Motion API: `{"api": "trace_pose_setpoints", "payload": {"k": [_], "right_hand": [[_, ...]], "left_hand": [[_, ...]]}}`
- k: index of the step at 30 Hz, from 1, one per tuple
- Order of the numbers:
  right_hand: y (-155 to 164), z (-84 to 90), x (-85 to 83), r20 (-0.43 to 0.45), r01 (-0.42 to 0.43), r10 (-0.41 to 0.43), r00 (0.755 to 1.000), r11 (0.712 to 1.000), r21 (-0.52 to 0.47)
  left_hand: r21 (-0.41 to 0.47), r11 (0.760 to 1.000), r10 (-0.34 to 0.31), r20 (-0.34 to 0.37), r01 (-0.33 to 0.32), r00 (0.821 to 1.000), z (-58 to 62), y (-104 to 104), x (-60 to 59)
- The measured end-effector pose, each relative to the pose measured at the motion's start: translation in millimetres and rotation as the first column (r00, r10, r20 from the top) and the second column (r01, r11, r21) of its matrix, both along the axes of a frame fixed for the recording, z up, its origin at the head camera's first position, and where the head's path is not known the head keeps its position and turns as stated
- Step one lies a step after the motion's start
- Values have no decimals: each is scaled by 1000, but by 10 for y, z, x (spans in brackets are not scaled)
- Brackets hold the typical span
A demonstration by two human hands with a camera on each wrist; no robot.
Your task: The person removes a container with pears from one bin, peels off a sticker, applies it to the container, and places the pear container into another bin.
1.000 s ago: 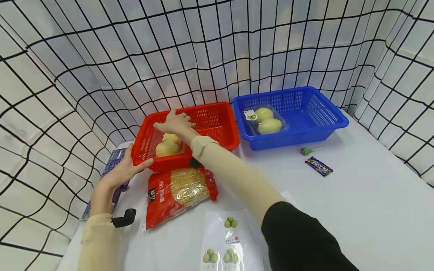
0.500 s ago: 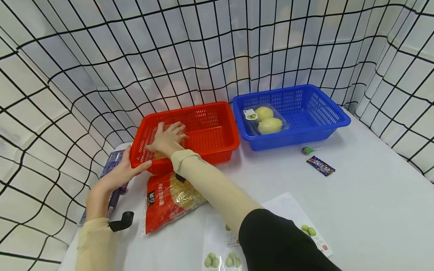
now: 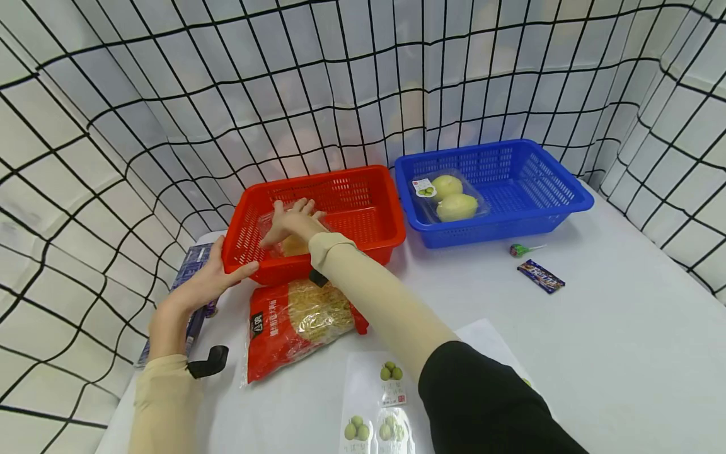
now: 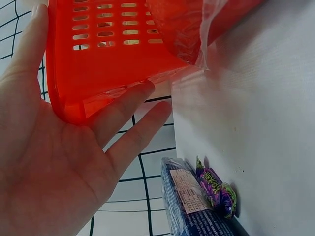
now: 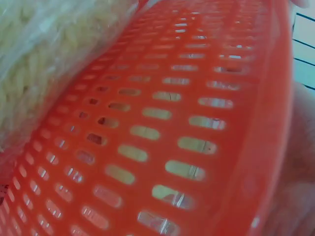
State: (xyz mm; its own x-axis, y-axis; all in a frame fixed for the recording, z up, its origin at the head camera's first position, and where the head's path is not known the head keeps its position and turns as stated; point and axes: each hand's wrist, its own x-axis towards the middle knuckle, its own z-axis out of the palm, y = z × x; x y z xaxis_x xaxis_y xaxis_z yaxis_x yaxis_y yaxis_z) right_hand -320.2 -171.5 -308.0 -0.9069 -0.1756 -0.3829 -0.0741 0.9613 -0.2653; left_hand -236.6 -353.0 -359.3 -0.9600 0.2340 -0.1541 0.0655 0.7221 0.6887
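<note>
My left hand (image 3: 201, 287) grips the near left corner of a red plastic basket (image 3: 365, 227), thumb over the front rim. In the left wrist view, that basket's slotted wall (image 4: 106, 59) sits between thumb and fingers. My right hand (image 3: 292, 226), fingers spread, reaches into the basket's left end, over a clear pack of pale yellow fruit (image 3: 295, 246). The hand covers most of that pack. Through the slots in the right wrist view, yellowish fruit (image 5: 184, 170) shows behind the red wall. A red bag of dry noodles (image 3: 283, 334) lies against the basket's front.
A blue basket (image 3: 499, 231) with another fruit pack (image 3: 456, 207) stands to the right. In front lie a lollipop (image 3: 517, 250) and a chocolate bar (image 3: 541, 276). Sticker sheets (image 3: 363, 378) lie nearby. A dark blue packet (image 4: 189, 196) and purple candy (image 4: 216, 189) lie left. Black netting surrounds the table.
My right hand has come down from above the red basket to the fruit pack, then shifted slightly right, fingers still spread. My left hand stays on the basket corner.
</note>
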Motion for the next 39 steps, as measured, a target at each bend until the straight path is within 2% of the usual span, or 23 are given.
{"api": "trace_pose_setpoints", "payload": {"k": [2, 4, 8, 11, 19, 24, 31, 39], "right_hand": [[27, -21, -3, 5, 2, -2, 1000, 1000, -8], [-1, -118, -79, -6, 25, -25, 1000, 999, -24], [20, -225, -97, -68, 34, -40, 997, 995, -91], [117, -235, -42, -132, -14, -5, 991, 990, -143], [279, -294, -216, -199, -140, 105, 974, 975, -174], [380, -231, -222, -263, -219, 167, 950, 959, -180], [448, -103, -246, -373, -298, 226, 900, 943, -149], [792, 217, -177, -441, -381, 259, 859, 900, -212]], "left_hand": [[-2, 1000, -2, -1, 2, 1000, -7, 3, 6], [4, 1000, 0, -3, 0, 1000, -11, 6, 8], [18, 1000, 15, -9, -15, 1000, -19, 10, 17], [31, 999, 17, -1, -17, 1000, -35, 24, 26], [19, 1000, 16, -7, -16, 1000, -26, 21, 19], [-10, 1000, 20, -10, -20, 1000, -12, -6, 22], [17, 1000, 20, -13, -19, 1000, -25, -10, 49], [26, 999, 26, 1, -26, 1000, 33, 23, 61]]}}
